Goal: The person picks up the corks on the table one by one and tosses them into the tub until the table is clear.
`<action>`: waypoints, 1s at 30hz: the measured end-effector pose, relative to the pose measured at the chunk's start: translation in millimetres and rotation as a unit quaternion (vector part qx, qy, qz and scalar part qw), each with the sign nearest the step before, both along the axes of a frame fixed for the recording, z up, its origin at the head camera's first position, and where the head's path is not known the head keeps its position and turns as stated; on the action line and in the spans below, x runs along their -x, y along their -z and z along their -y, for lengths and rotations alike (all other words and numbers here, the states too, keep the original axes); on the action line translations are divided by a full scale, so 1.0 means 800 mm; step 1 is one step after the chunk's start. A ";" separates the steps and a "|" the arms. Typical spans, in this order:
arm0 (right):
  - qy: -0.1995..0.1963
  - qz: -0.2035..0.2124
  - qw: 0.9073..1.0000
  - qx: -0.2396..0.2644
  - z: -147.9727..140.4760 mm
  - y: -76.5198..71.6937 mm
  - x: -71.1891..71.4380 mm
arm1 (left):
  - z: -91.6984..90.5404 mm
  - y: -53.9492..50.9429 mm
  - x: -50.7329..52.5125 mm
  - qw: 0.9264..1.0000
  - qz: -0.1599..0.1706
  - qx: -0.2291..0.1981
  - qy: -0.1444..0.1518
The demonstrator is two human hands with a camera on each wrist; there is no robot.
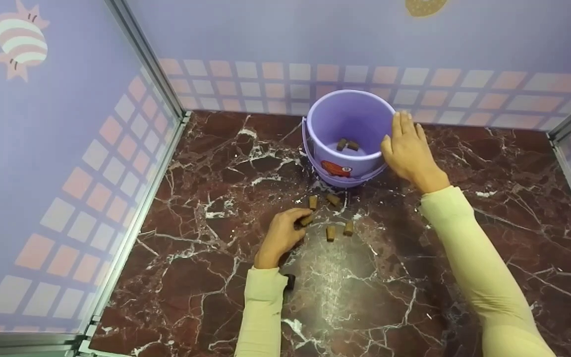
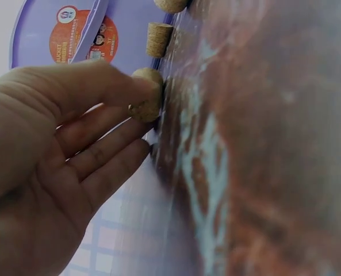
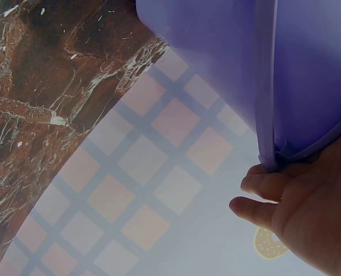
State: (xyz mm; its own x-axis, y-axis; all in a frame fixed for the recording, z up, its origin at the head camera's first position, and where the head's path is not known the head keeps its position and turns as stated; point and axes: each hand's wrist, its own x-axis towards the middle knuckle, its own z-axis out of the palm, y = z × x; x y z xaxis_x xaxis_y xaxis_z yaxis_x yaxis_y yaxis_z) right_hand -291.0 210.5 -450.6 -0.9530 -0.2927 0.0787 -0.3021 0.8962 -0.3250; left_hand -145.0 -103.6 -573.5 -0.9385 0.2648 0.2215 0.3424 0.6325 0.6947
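Observation:
A purple bucket [image 1: 332,166] with a red label stands upright near the back wall, and two corks [image 1: 353,146] lie on its floor. My right hand [image 1: 411,153] holds the bucket's right rim, close to where the handle [image 3: 265,86] joins. Several corks [image 1: 331,233] stand or lie on the tabletop in front of the bucket. Among them my left hand [image 1: 281,235] pinches one cork [image 2: 149,95] between thumb and fingers, low by the table surface. Another cork [image 2: 158,39] stands just beyond it in the left wrist view.
The dark red marbled tabletop [image 1: 206,277] is bounded by a purple back wall [image 1: 265,34] with a pink and white check pattern. A similar side panel [image 1: 82,148] with a metal frame rises at the left, another at the right.

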 end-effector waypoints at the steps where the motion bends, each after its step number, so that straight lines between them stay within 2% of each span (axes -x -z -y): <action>1: 0.001 0.000 1.000 0.000 0.000 0.000 0.000 | 0.000 0.000 0.000 1.000 0.004 0.000 0.004; 7: 0.000 0.005 1.000 0.003 -0.002 0.000 -0.001 | 0.001 0.003 0.002 1.000 -0.013 0.002 0.001; 13: -0.001 0.007 1.000 0.006 -0.001 -0.001 -0.001 | -0.001 0.005 0.005 0.999 -0.012 -0.022 0.043; 16: -0.001 0.008 1.000 0.008 0.000 -0.002 -0.001 | -0.002 0.005 0.005 0.998 -0.018 -0.019 0.051; 26: 0.000 0.001 1.000 0.007 0.000 0.001 0.000 | -0.004 0.005 0.006 1.000 -0.016 -0.008 0.012; 30: 0.001 0.001 1.000 0.008 0.000 0.000 0.000 | -0.003 0.005 0.005 1.000 -0.003 0.002 0.011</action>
State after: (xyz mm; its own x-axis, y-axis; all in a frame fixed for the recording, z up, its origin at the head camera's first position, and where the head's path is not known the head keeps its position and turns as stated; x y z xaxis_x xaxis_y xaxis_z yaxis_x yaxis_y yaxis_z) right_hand -290.9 210.5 -450.7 -0.9535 -0.2901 0.0821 -0.3005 0.8914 -0.3392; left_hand -148.8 -101.1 -577.9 -0.9309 0.2869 0.2263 0.3611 0.6272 0.6901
